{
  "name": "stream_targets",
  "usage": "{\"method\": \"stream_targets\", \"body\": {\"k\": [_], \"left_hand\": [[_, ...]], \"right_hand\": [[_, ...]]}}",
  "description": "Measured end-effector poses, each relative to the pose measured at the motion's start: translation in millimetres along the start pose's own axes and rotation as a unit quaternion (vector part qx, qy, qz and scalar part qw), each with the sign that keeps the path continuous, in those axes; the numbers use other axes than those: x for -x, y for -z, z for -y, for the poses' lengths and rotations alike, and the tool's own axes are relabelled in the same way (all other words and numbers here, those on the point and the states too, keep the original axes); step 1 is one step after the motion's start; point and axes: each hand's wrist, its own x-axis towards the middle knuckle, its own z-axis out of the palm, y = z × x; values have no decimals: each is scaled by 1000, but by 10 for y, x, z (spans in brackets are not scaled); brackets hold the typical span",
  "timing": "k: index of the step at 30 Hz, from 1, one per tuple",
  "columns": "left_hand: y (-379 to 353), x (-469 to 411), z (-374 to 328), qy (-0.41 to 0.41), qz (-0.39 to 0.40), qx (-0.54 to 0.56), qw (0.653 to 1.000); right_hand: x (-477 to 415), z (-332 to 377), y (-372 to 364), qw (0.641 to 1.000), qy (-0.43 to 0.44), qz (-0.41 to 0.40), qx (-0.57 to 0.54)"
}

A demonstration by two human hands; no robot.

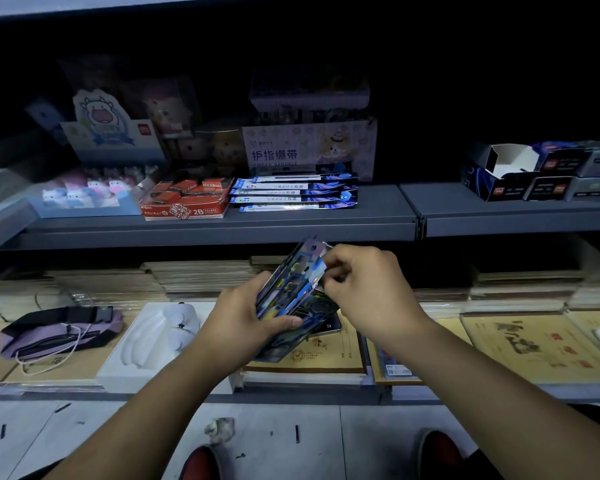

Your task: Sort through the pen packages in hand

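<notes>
1. Your left hand (246, 315) has its fingers curled round the lower end of a stack of blue packets (291, 296), thumb lying across the front of it; the stack is tilted, its top leaning away from you toward the upper shelf (222, 225).
2. Your right hand (368, 285) pinches the upper edge of the packets between thumb and fingertips (329, 265), so the stack sits between both hands, held above the lower shelf.
3. On the upper shelf, straight beyond your hands, more blue packets (295, 194) of the same kind lie flat in a pile.
4. Just left of that pile, a red tray (187, 206) marked 2B holds small red boxes.
5. Further left, a light blue tray (80, 202) holds little pink and white figures.
6. At the far right of the shelf, dark cartons (548, 178) stand stacked; one open carton (510, 161) shows a white inside.
7. Below your hands lie certificates (309, 358); to the left, a purple pouch (59, 327).
</notes>
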Motion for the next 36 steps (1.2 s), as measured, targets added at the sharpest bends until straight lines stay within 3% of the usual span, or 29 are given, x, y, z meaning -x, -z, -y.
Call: {"method": "stream_targets", "body": {"k": [5,11,15,25,31,36], "left_hand": [[-14,-15,26,2,3,-3,1000],[-33,-55,85,20,14,-13,1000],[-34,-43,96,18,21,3,1000],[-40,-25,61,13,35,22,999],[-46,-34,70,23,22,36,999],[-38,-27,47,31,21,56,998]], "right_hand": [[-6,-6,60,998,7,52,-34],[10,26,105,994,109,-23,-12],[24,36,89,988,149,1,-28],[4,30,92,991,130,24,-32],[22,7,52,984,168,56,14],[-22,-6,33,984,167,35,-40]]}}
